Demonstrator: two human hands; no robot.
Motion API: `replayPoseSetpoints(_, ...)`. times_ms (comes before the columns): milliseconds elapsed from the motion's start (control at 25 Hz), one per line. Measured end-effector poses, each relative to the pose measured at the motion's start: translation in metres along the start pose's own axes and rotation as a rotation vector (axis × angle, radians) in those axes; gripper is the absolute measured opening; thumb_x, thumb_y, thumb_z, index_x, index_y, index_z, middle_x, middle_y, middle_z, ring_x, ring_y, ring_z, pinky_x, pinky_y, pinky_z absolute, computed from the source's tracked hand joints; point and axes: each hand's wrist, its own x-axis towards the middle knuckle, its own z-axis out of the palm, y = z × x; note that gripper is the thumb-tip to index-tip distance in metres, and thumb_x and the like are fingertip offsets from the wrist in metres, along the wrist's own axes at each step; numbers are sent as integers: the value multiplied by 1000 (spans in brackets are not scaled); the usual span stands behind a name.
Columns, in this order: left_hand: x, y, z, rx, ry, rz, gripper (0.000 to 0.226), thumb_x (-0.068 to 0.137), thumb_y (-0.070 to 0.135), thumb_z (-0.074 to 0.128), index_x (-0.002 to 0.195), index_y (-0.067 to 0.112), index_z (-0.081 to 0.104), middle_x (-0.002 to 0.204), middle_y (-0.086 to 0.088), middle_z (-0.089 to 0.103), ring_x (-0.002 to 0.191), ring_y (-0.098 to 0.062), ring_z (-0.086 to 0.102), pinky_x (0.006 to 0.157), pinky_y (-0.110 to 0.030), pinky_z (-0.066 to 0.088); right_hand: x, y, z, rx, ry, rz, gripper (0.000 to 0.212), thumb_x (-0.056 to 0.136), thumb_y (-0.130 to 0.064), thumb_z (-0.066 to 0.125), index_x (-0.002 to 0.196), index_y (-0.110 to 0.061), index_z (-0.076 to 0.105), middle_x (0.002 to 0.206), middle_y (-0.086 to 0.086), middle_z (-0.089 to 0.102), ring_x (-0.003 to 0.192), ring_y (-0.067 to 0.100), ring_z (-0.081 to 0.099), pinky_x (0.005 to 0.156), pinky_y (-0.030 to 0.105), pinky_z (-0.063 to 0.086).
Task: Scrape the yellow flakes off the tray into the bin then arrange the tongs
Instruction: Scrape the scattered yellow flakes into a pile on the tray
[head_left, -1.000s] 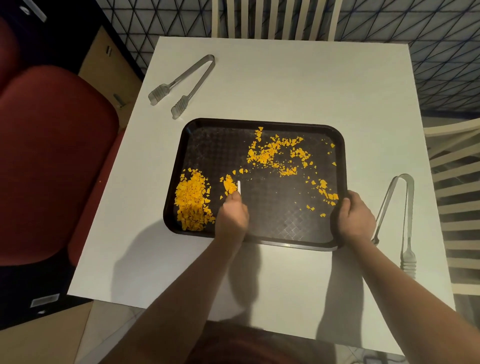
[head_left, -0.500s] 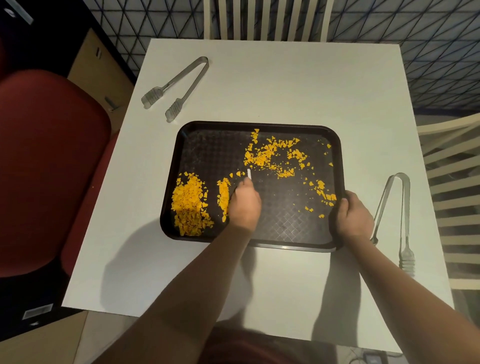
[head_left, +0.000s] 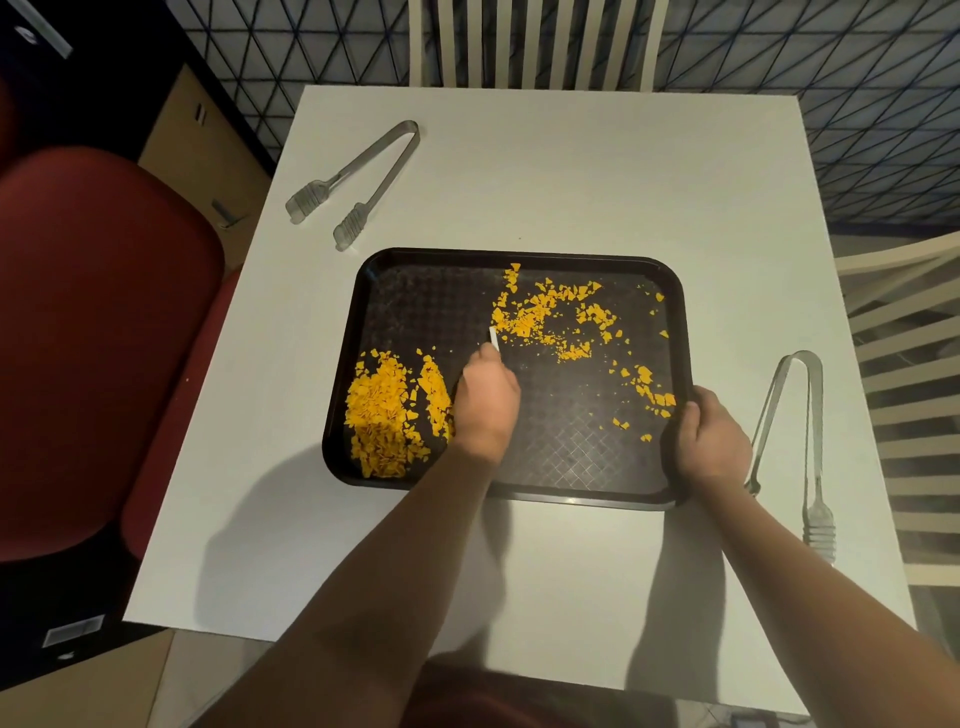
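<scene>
Sitting on the white table (head_left: 597, 171), the dark tray (head_left: 519, 254) is holding yellow flakes (head_left: 382, 415) piled at its near left and more scattered mid-right. Gripping a thin white scraper (head_left: 493, 336), the left hand (head_left: 488, 400) is reaching farther toward the scattered patch than a moment ago. The right hand (head_left: 714, 447) is still clamping the tray's near right corner. Tongs (head_left: 358, 176) are lying far left, another pair (head_left: 800, 441) right.

A dark brown tray (head_left: 519, 257) with a diamond-embossed floor holds bright yellow flakes (head_left: 382, 415). The table (head_left: 571, 171) is plain white. Two silvery grey tongs (head_left: 358, 174) (head_left: 795, 441) lie near its far-left corner and right edge. A white scraper (head_left: 493, 339) shows on the tray.
</scene>
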Motion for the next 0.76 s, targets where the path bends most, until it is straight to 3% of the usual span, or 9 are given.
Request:
replayPoseSetpoints(320,1,-48,-16,61,19,-172,24,95,8,39,113,-3,50,107,-22,61,98,-34,63,79,-35,50,1,3,3,-2,16,3,53,84,-35,21,120,-14,53,98,19,66,87,42,58,68,34,35)
replayPoseSetpoints(440,-19,-42,-10,92,-40,-29,23,97,13,38,111,1,50,105,-17,60,92,-28,62,73,-29,47,1,2,3,-4,17,5,53,84,-35,21,120,-14,53,98,20,66,88,43,58,69,34,36)
replayPoseSetpoints(560,-47,-35,2,155,-212,116,21,96,12,38,113,3,48,107,-13,58,93,-25,61,80,-32,51,1,2,3,-5,18,-2,52,85,-35,21,120,-13,53,99,20,65,88,43,57,71,36,39)
replayPoseSetpoints(600,-51,-37,-1,158,-195,137,18,94,8,44,108,1,51,100,-13,60,87,-24,62,76,-30,52,1,2,3,-8,20,-2,52,85,-35,21,120,-13,53,99,20,65,87,43,58,70,36,38)
replayPoseSetpoints(680,-57,-49,-5,135,-36,345,8,77,-7,64,83,-3,62,70,-12,61,57,-19,60,52,-23,50,0,2,3,-13,22,-3,51,85,-35,21,120,-14,53,99,20,66,87,43,58,70,35,37)
replayPoseSetpoints(760,-56,-67,-8,162,59,466,14,64,-17,70,67,-6,62,53,-12,56,40,-18,53,35,-22,44,1,3,3,-13,21,-6,51,86,-35,21,120,-14,52,100,19,66,89,43,58,71,37,40)
